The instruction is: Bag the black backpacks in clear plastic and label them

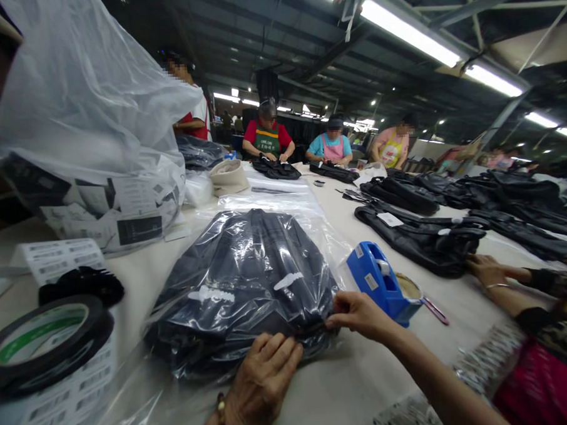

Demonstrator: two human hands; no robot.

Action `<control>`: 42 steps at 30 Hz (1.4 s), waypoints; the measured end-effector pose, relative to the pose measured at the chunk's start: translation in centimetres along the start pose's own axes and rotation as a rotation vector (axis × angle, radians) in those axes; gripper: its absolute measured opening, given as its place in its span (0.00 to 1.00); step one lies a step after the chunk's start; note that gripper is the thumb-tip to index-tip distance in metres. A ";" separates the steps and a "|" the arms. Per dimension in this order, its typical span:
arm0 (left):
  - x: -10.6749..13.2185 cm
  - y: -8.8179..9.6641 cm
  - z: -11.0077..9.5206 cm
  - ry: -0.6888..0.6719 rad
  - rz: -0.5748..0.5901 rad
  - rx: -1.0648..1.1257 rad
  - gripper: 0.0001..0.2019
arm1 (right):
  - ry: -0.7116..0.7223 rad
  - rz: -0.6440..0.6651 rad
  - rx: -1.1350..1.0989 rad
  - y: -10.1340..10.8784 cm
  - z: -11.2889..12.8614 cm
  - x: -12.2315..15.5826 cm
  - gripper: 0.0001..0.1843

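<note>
Plastic-wrapped black bag (248,258) lies on the desk (350,382), left hand (265,382) flat against it, right hand (360,315) pinching its edge.

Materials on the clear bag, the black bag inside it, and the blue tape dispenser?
Clear bag: thin, glossy plastic film; see-through, wrinkled, sharp highlights.
Black bag: possibly woven fabric, judging by soft folds; glare hides its finish.
Blue tape dispenser: likely molded hard plastic, smooth; uniform color, rounded edges.

Barcode labels (65,254), green apron lettering (266,142), unreadable
</note>
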State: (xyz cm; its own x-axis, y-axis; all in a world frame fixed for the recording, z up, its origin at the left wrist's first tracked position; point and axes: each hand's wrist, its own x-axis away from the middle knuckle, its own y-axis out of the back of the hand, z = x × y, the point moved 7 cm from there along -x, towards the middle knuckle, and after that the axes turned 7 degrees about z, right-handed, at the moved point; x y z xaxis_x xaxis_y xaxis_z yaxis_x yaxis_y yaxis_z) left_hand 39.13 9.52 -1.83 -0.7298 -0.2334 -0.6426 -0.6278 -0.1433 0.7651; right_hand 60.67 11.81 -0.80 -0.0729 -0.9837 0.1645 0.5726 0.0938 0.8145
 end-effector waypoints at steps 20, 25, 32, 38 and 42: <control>3.9 6.3 0.8 0.191 -0.040 -0.144 0.14 | 0.652 -0.602 0.754 -9.4 5.4 7.7 0.22; 9.9 10.3 4.0 0.372 0.016 -0.337 0.11 | 0.652 -0.597 0.722 -9.3 4.8 7.7 0.25; 11.1 11.6 7.5 0.386 0.167 -0.227 0.13 | 0.676 -0.596 0.728 -9.4 4.7 7.8 0.25; 10.6 11.6 10.8 0.436 0.300 -0.295 0.21 | 0.662 -0.590 0.717 -9.0 4.5 7.7 0.25; 10.7 10.5 12.2 0.491 0.304 -0.289 0.25 | 0.680 -0.575 0.688 -9.0 4.9 7.7 0.26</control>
State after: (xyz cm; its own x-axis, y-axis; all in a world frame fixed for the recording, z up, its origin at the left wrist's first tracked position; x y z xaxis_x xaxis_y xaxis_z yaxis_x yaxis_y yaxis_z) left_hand 21.41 17.27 -1.23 -0.6117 -0.7073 -0.3543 -0.2645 -0.2392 0.9342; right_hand 50.95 4.16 -4.13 0.4000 -0.7679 -0.5003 0.0095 -0.5424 0.8401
